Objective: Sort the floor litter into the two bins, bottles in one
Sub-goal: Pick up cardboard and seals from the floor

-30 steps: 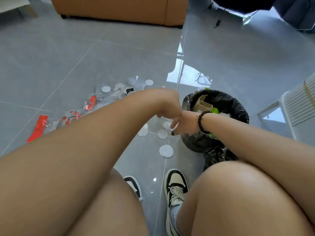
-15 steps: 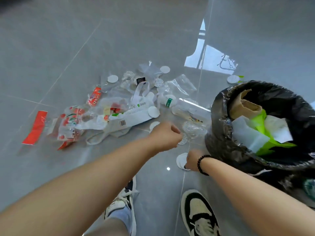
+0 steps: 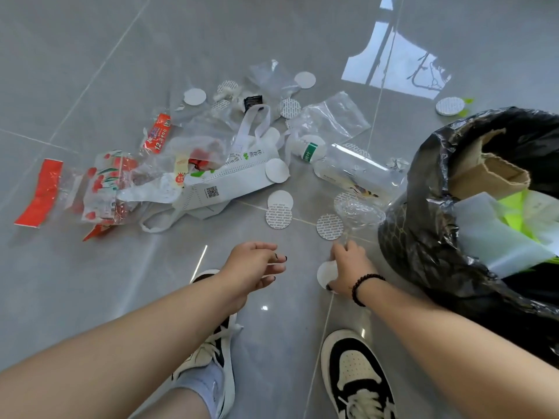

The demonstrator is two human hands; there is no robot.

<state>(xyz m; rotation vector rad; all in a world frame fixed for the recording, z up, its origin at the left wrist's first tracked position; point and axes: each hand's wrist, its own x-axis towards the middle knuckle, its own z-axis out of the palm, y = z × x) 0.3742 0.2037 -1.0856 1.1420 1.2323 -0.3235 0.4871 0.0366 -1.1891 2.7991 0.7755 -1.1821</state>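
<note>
Left hand (image 3: 254, 267) loosely spread; right hand (image 3: 348, 267) pinches a flat white paper disc (image 3: 325, 273).

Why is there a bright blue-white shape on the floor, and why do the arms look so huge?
Head view: the bright shape is window light mirrored in the glossy floor tiles, with small glints near the shoes. The wide-angle lens stretches whatever is close, so the forearms balloon toward the bottom corners and the tile lines bend. The litter is sharp; the left hand and right hand show little blur.
</note>
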